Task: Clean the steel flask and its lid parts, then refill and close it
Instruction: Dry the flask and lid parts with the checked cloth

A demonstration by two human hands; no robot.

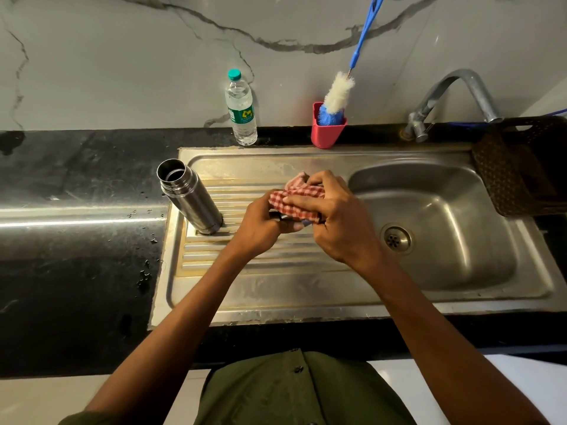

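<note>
Steel flask (190, 200): 1, lidless | checked cloth (299, 198): 1, gripped by left hand (264, 225) and right hand (334, 219) fingers

Steel flask (190, 200): upright, uncapped, at the left edge of my sink's ribbed drainboard (245, 259). Red-checked cloth (299, 199): bunched over the drainboard, my right hand (334, 219) curled over it from above, my left hand (264, 227) gripping beneath; a small dark part shows between my fingers, not identifiable. Water bottle (241, 110), green cap: standing at the counter's back edge. Red cup (327, 130): beside it, holding a blue-handled bottle brush (337, 93). Tap (454, 99): back right corner, above the basin (435, 228). Dark woven basket (518, 167): right edge.
</note>
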